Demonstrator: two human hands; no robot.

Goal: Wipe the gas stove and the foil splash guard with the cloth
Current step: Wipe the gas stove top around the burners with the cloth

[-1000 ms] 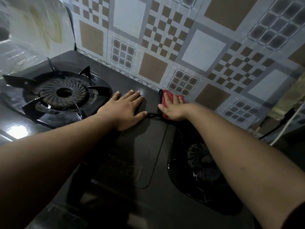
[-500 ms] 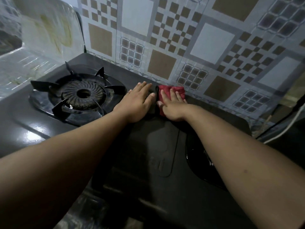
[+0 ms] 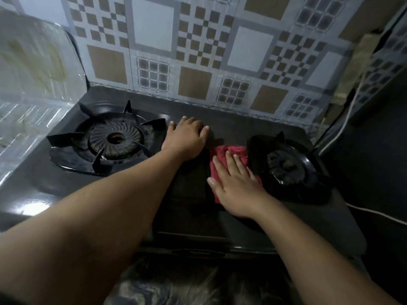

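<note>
Stove (image 3: 220, 124): black 2-burner gas top, sits w/ its back edge against the patterned foil guard (image 3: 198, 51). Guard runs along the rear wall & carries brown/white/grey squares; at far left a shiny foil side panel (image 3: 33, 73) stands bent round the stove's left end, w/ yellowish stains on its upper part.

Cloth (image 3: 226, 154): red, crumpled, lying on the stove's center strip, just left of the right burner (image 3: 286, 166). Its right edge touches or nearly touches that burner's dark rim, can't tell which.

R hand (image 3: 237, 186): flat, palm down on the cloth, fingers spread & pointing toward the back wall, pressing it onto the top rather than gripping it. Cloth shows beyond the fingertips and along the thumb side.

L hand (image 3: 187, 139): also flat, palm down on bare stove surface, fingers loosely together, holding nothing. It sits between the left burner (image 3: 114, 138) and the cloth, close to the left burner's pan support, apart from the cloth by a narrow dark gap.

Left burner has pointed black support prongs round a ribbed ring cap. Glare patch on stove's front-left area. White cable (image 3: 352, 100) runs down the right side by the stove's right end. Lighting dim; right burner detail hard to make out.
</note>
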